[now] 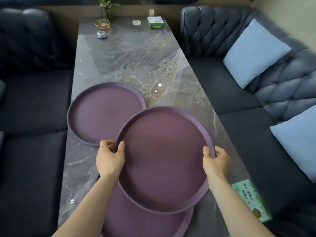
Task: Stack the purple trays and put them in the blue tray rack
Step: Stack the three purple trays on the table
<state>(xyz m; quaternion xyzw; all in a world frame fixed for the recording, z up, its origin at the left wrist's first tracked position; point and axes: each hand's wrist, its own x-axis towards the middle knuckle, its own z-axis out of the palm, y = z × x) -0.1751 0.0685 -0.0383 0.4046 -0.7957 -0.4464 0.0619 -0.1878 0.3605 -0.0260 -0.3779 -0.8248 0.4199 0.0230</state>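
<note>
Both hands hold a round purple tray [164,159] lifted above the marble table [136,57]. My left hand [110,158] grips its left rim, thumb inside. My right hand [216,159] grips the right rim. A second purple tray [102,113] lies flat on the table to the upper left, its near edge under the held tray. A third purple tray [145,223] lies under the held one at the near edge, mostly hidden. No blue tray rack is in view.
Dark sofas [34,100] flank the table on both sides, with pale blue cushions [254,53] on the right one. At the far end stand a glass bowl [102,24], a plant vase, a small white device and a green box [155,22]. A green packet [253,200] lies near right.
</note>
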